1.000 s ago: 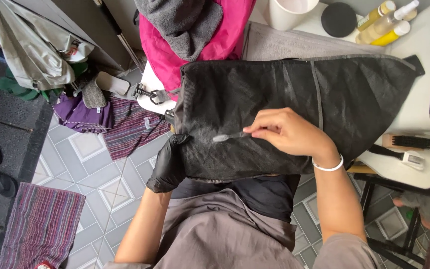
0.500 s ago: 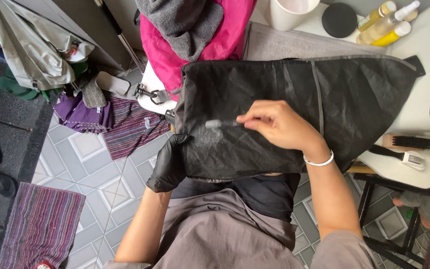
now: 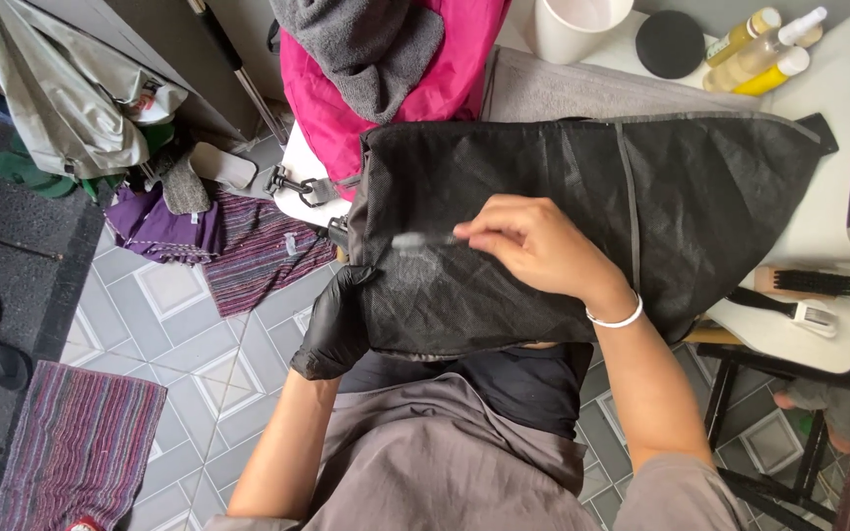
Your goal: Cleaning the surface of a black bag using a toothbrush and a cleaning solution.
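Right hand (image 3: 533, 246) fingers pinched shut on a small brush (image 3: 423, 239) — its head is blurred, sitting on a pale foamy patch on the black bag (image 3: 582, 187). White bracelet (image 3: 617, 320) on that wrist.

Left hand (image 3: 334, 324) in a black glove, fingers curled closed around the bag's lower left corner, holding the edge.

Bag lies flat across the white bench (image 3: 823, 236) and overhangs its near edge toward the person's lap; a grey towel (image 3: 582, 93) sits under its far side. Metal clip (image 3: 297, 187) hangs off the bag's left end.

On the bench, right of the bag — a black-bristled brush (image 3: 804, 283) and a second small brush (image 3: 789, 310). Far edge: white cup (image 3: 577, 25), black round lid (image 3: 669, 44), yellow bottles (image 3: 764, 49).

Pink backpack (image 3: 395, 88) with a grey cloth on top stands past the bag. Tiled floor (image 3: 159, 344) has purple clothes (image 3: 209, 236) and a striped rug (image 3: 76, 442).
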